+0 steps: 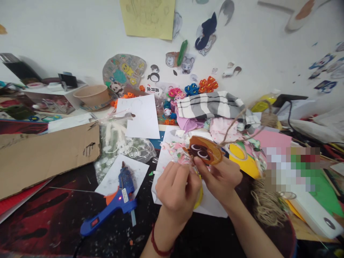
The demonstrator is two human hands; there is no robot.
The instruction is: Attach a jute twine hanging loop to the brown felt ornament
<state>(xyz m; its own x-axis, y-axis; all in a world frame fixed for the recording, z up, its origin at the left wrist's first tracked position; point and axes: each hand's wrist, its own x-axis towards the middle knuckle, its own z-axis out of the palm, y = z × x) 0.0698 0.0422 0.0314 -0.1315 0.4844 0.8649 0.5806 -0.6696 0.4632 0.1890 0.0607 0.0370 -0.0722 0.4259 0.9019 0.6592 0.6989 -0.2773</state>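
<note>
My right hand point(221, 175) holds a round brown animal-face cutout point(205, 149) with two large eyes, thumb on its lower edge and fingers behind it. Twine point(235, 123) runs up from the cutout's right side. Close against it, my left hand point(177, 186) is closed in a pinch at the cutout's lower left; whatever is in its fingers is hidden. Below both hands lies white paper point(215, 206) with coloured paper scraps point(176, 148). Part of a yellow object point(199, 195) shows between the hands, too covered to name.
A blue glue gun point(123, 197), its red light on, rests on paper at left. Brown cardboard point(51, 154) lies beyond it. Coiled twine point(267, 204) and yellow tape point(238, 152) are at right. Checked cloth point(215, 104) and pipe-cleaner flowers point(192, 89) stand along the wall.
</note>
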